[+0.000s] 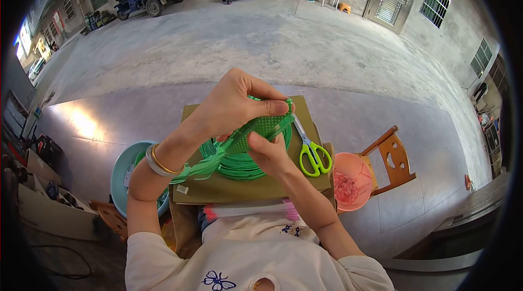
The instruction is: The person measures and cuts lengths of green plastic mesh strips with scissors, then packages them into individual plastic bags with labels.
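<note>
Two hands on one green perforated strip [261,126], centre of frame, held just above the desk [218,188].

- Strip long axis: diagonal, upper right down to lower left, with the tail end trailing toward the left wrist.
- Left hand [234,106] comes in from the lower left and covers the strip's upper-right end. Its fingers [272,108] are clenched on that end, thumb pressed flat on top.
- Right hand [269,156] sits below the strip at mid-length, fingers closed around it from underneath (fingertips hidden behind the strip).
- The strip lies between the two hands and both touch it. The left has the end, the right the middle.

Counts:
- one coil of green cord [239,167], on the desk directly under the hands
- one pair of scissors [311,152], just right of the hands, handles toward the person
- one pink bowl [351,182], right
- one blue basin [121,174], left
- two bangles [158,163], on the left wrist
</note>
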### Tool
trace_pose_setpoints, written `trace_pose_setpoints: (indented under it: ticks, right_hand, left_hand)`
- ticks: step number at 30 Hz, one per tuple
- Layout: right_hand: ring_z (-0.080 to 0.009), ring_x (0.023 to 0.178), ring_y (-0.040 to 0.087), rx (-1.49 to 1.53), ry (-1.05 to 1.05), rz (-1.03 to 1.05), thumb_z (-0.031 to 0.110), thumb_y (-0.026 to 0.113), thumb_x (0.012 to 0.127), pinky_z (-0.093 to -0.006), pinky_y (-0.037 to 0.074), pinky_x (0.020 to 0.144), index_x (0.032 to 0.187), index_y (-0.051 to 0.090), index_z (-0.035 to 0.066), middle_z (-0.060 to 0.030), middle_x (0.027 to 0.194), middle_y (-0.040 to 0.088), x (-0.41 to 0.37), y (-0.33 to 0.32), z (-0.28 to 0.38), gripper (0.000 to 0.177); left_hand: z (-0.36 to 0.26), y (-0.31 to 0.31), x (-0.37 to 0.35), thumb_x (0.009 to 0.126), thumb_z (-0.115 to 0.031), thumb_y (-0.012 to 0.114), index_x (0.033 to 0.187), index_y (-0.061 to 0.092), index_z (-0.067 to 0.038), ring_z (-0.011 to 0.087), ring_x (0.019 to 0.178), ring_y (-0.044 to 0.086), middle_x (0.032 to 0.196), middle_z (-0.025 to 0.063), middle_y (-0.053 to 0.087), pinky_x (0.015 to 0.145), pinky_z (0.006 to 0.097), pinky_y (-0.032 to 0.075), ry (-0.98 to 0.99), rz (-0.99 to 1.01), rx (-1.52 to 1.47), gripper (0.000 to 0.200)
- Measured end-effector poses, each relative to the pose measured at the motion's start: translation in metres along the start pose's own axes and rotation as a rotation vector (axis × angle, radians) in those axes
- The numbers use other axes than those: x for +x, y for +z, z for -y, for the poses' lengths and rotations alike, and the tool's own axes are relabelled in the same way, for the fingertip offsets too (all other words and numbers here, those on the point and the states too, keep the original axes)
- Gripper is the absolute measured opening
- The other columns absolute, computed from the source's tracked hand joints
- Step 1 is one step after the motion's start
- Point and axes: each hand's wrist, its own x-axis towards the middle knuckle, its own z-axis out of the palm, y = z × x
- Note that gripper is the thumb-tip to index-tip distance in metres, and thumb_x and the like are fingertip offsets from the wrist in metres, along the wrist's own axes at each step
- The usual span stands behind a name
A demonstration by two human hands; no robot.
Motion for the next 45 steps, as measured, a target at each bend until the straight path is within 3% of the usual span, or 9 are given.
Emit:
trace_pose_setpoints:
  ticks: [4, 9, 12, 21, 27, 33, 39, 42, 45]
  right_hand:
    - [-0.0223, 0.093, 0.057, 0.210, 0.169, -0.148, 0.021, 0.049, 0.092, -0.0384, 0.048, 0.082, 0.103, 0.051, 0.003, -0.0108, 0.086, 0.059, 0.010, 0.007, 0.011, 0.020]
    - [-0.0246, 0.094, 0.057, 0.476, -0.252, -0.126, 0.015, 0.039, 0.096, -0.0392, 0.047, 0.085, 0.104, 0.049, 0.001, -0.0123, 0.092, 0.058, 0.025, -0.032, 0.059, 0.019]
    - [-0.0293, 0.106, 0.053, 0.428, -0.343, -0.189, 0.014, 0.037, 0.096, -0.0417, 0.044, 0.093, 0.108, 0.047, 0.000, -0.0164, 0.105, 0.057, 0.018, -0.060, 0.093, 0.021]
    - [-0.0307, 0.110, 0.051, 0.172, -0.370, -0.452, 0.014, 0.037, 0.096, -0.0421, 0.042, 0.097, 0.112, 0.045, -0.002, -0.0179, 0.115, 0.054, 0.003, -0.103, 0.109, 0.024]
    - [-0.0234, 0.095, 0.056, 0.060, -0.229, -0.624, 0.022, 0.043, 0.095, -0.0381, 0.047, 0.085, 0.109, 0.049, 0.000, -0.0131, 0.101, 0.058, 0.017, -0.092, 0.059, 0.027]
    - [-0.0202, 0.087, 0.057, 0.069, -0.055, -0.515, 0.051, 0.042, 0.088, -0.0373, 0.049, 0.076, 0.110, 0.050, 0.003, -0.0089, 0.091, 0.058, 0.036, -0.037, 0.013, 0.054]
    - [-0.0276, 0.086, 0.059, 0.296, 0.021, -0.108, 0.080, 0.023, 0.073, -0.0390, 0.050, 0.074, 0.115, 0.047, 0.003, -0.0132, 0.095, 0.058, 0.036, -0.006, 0.009, 0.090]
    - [-0.0254, 0.083, 0.059, 0.307, 0.024, -0.015, 0.066, 0.032, 0.084, -0.0365, 0.050, 0.072, 0.108, 0.050, 0.003, -0.0114, 0.090, 0.057, 0.033, -0.003, 0.008, 0.069]
    - [-0.0217, 0.079, 0.058, 0.037, 0.063, -0.156, 0.043, 0.041, 0.093, -0.0340, 0.050, 0.070, 0.100, 0.052, 0.004, -0.0073, 0.083, 0.054, 0.033, -0.003, 0.001, 0.041]
  left_hand:
    - [0.009, -0.007, 0.003, 0.084, -0.027, 0.063, 0.104, 0.061, 0.003, 0.0040, 0.055, 0.053, 0.085, 0.0078, 0.065, 0.047, 0.0161, 0.041, 0.066, 0.055, -0.274, 0.036]
    - [0.071, -0.003, 0.003, 0.085, -0.025, 0.062, 0.120, 0.047, 0.004, 0.0108, 0.073, 0.061, 0.105, 0.0119, 0.061, 0.070, 0.0232, 0.049, 0.253, 0.076, -0.364, 0.047]
    - [0.067, -0.009, -0.018, 0.083, -0.018, 0.064, 0.112, 0.053, 0.003, 0.0164, 0.087, 0.062, 0.099, 0.0119, 0.063, 0.083, 0.0275, 0.046, 0.031, 0.350, 0.030, 0.037]
    - [0.047, -0.038, -0.047, 0.083, -0.010, 0.062, 0.097, 0.059, 0.006, 0.0134, 0.079, 0.063, 0.082, 0.0075, 0.066, 0.073, 0.0227, 0.047, -0.292, 0.454, -0.225, 0.021]
    - [0.031, -0.036, -0.048, 0.079, -0.008, 0.066, 0.085, 0.066, 0.005, 0.0244, 0.111, 0.053, 0.122, 0.0226, 0.051, 0.086, 0.0317, 0.045, 0.341, 0.123, 0.013, 0.015]
    - [0.005, -0.012, -0.005, 0.077, -0.016, 0.069, 0.087, 0.070, 0.000, 0.0284, 0.128, 0.033, 0.136, 0.0229, 0.037, 0.100, 0.0382, 0.032, 0.459, 0.051, 0.137, 0.019]
    - [0.010, -0.016, 0.034, 0.080, -0.020, 0.067, 0.087, 0.069, 0.000, 0.0103, 0.058, 0.062, 0.136, 0.0197, 0.038, 0.046, 0.0211, 0.045, 0.118, -0.099, 0.039, 0.022]
    - [0.019, -0.015, 0.036, 0.081, -0.022, 0.066, 0.089, 0.068, 0.002, 0.0033, 0.028, 0.038, 0.135, 0.0186, 0.040, 0.027, 0.0186, 0.026, 0.098, -0.166, -0.050, 0.025]
    - [0.026, -0.015, 0.033, 0.082, -0.024, 0.065, 0.103, 0.063, 0.002, 0.0018, 0.041, 0.047, 0.131, 0.0152, 0.046, 0.033, 0.0177, 0.033, 0.021, -0.143, -0.119, 0.033]
